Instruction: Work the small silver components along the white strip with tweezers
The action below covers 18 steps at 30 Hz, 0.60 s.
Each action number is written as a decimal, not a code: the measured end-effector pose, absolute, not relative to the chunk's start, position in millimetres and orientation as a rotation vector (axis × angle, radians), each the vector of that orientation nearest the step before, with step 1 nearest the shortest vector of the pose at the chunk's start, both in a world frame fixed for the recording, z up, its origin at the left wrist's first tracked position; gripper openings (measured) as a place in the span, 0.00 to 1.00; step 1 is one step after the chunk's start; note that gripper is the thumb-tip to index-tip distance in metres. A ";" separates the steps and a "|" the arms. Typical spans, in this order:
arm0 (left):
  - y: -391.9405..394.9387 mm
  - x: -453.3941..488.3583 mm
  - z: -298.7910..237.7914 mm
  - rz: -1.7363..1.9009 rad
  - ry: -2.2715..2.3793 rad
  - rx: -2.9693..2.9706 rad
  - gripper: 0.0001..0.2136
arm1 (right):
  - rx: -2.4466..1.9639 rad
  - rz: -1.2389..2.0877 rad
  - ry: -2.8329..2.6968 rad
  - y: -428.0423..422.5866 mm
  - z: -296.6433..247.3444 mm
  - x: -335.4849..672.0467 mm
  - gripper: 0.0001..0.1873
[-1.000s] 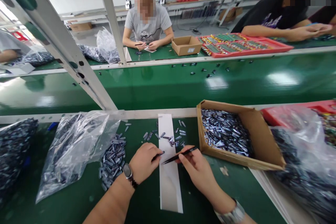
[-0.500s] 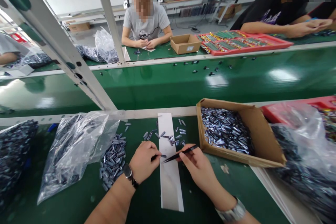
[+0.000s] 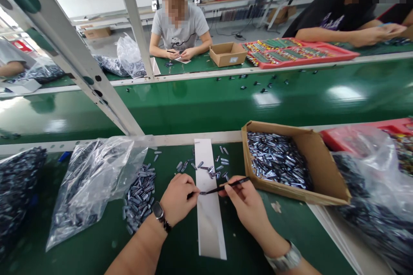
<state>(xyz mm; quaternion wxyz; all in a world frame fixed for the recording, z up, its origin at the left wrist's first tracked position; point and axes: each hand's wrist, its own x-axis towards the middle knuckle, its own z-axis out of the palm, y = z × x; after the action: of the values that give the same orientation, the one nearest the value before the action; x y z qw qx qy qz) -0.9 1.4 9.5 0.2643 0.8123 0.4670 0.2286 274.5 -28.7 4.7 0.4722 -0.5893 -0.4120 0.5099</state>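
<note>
Dark part (image 3: 203, 193), just below frame centre, is pinched by left grip (image 3: 179, 197); tweezers (image 3: 238, 181) are pinched by right grip (image 3: 247, 202), tips at part's right end. Judged light, stiff, slick; best taken by long sides.

Both forearms (image 3: 139, 240) are bare. Lower left of centre in the frame, the left hand (image 3: 179, 197) has at its wrist a dark fitness band (image 3: 158, 210) with a glossy, rounded-oblong face and a black, chain-like strap (image 3: 166, 225). Lower right of centre, the right hand (image 3: 248, 201) has a broad, silvery-grey wristband (image 3: 284, 258).
</note>
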 end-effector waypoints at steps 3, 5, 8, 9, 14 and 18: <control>1.3 -1.0 9.8 0.629 1.263 2.187 0.11 | -1.425 1.253 -1.002 -30.4 -0.4 277.2 0.36; 1.5 -1.0 9.5 0.629 1.264 2.180 0.11 | -1.407 1.276 -1.017 -31.3 -1.0 276.3 0.36; 1.9 -1.0 8.9 0.626 1.265 2.172 0.11 | -1.402 1.294 -1.039 -31.5 1.2 273.9 0.36; 2.0 -1.0 8.9 0.626 1.265 2.171 0.10 | -1.402 1.296 -1.044 -31.2 2.5 273.2 0.37; 1.8 -1.3 9.8 0.624 1.264 2.164 0.10 | -1.421 1.284 -1.088 -29.5 11.7 267.4 0.37; 1.4 -0.8 10.4 0.620 1.276 2.157 0.10 | -1.442 1.203 -1.078 -29.0 16.8 260.0 0.39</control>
<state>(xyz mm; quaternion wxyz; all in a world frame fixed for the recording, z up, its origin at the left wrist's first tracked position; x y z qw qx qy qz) -0.8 1.4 10.4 0.2763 0.8030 0.4748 0.2309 260.0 -29.0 16.8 0.4689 -0.5883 -0.4398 0.4906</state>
